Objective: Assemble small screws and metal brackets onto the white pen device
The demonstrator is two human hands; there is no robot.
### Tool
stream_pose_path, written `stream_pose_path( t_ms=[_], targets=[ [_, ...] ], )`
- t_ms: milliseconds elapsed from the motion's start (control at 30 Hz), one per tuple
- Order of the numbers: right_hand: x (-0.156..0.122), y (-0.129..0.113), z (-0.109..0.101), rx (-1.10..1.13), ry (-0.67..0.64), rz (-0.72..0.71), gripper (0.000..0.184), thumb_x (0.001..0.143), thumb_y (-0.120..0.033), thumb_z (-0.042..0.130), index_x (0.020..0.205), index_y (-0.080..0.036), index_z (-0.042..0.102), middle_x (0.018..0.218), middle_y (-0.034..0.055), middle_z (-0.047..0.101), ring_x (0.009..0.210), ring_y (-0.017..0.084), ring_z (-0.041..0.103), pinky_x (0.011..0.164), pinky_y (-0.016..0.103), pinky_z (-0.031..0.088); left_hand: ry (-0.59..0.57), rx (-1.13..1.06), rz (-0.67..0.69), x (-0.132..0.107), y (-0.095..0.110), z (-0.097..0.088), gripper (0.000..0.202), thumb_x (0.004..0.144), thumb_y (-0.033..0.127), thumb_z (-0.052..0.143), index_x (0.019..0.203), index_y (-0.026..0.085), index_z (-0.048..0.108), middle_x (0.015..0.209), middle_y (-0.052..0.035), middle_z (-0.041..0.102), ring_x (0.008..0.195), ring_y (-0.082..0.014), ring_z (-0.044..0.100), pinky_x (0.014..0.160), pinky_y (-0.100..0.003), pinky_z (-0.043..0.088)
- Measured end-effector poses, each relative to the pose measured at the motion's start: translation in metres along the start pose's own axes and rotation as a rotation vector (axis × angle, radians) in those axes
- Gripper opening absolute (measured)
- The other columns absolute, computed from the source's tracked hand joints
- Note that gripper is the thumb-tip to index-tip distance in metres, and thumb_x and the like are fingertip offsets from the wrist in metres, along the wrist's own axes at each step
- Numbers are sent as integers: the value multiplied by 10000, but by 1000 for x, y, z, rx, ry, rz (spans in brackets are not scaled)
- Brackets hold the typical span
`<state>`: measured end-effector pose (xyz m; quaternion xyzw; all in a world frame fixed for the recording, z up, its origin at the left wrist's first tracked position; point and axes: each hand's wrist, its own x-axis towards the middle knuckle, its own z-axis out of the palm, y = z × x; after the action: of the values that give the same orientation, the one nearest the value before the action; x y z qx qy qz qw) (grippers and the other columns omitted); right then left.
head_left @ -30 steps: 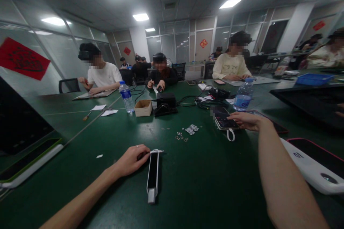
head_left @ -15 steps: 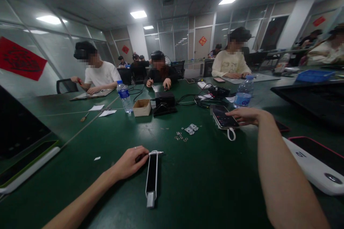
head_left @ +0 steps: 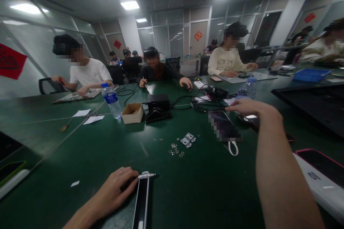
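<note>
My left hand (head_left: 115,189) rests on the green table, fingers curled at the top end of a narrow white case (head_left: 142,200) with a dark inside. A silver pen-like tool (head_left: 147,175) with a thin pointed tip lies across that end; its back part runs to my fingertips, which close on it. My right hand (head_left: 252,108) reaches out with fingers stretched, just beyond the far right edge of a dark-screened phone (head_left: 224,125) with a white strap loop (head_left: 233,148). Grey metal hinges (head_left: 188,140) and several small metal rings (head_left: 176,149) lie between my hands.
A water bottle (head_left: 111,102), an open cardboard box (head_left: 132,113) and a black device (head_left: 158,104) stand farther back among cables. Another bottle (head_left: 246,88) is beyond my right hand. A black tray (head_left: 309,107) and a white device (head_left: 319,182) are at right. Several people sit around.
My right hand has lifted off the phone's screen and moved slightly away. The view has tilted upward and shifted right. My left hand stays at the case's end.
</note>
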<state>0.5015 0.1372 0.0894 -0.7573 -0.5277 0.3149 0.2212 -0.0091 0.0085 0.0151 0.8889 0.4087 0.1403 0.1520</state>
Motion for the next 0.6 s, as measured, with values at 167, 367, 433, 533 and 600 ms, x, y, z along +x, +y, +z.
stream_pose_path(
  t_ms=[167,367,433,533,600],
  targets=[
    [-38,-26,-6,-243,95,-13,443,800,-448,624,1120,-143,597,1238,157,559,1035,306,574,860,384,471,-22,12,-4,-1,0,0,238,934,298,381,990,221,599,826,-31,634,736,-149,584,681,-242,469],
    [-91,-66,2,-353,134,-233,433,792,-462,620,1097,-153,624,1173,128,608,1044,293,570,963,406,415,-6,43,24,-2,5,-1,252,943,305,369,965,195,595,845,-34,630,756,-149,582,690,-247,454],
    [-104,-82,19,-317,134,-318,384,749,-466,663,1016,-191,659,1075,92,649,989,280,592,941,407,431,0,45,32,-3,5,-1,258,945,305,370,972,183,595,861,-40,630,767,-151,586,700,-250,456],
    [-117,-103,60,-315,13,-490,256,725,-423,693,868,-211,702,929,70,673,902,256,621,877,365,460,12,36,73,-4,4,0,262,952,301,362,975,175,591,890,-45,634,784,-146,593,711,-245,457],
    [-121,-112,96,-450,-105,-516,178,748,-342,667,862,-212,713,888,65,683,847,222,633,815,316,474,47,47,102,-5,2,2,262,952,297,360,954,170,589,873,-44,632,766,-144,593,704,-244,454]
  ],
)
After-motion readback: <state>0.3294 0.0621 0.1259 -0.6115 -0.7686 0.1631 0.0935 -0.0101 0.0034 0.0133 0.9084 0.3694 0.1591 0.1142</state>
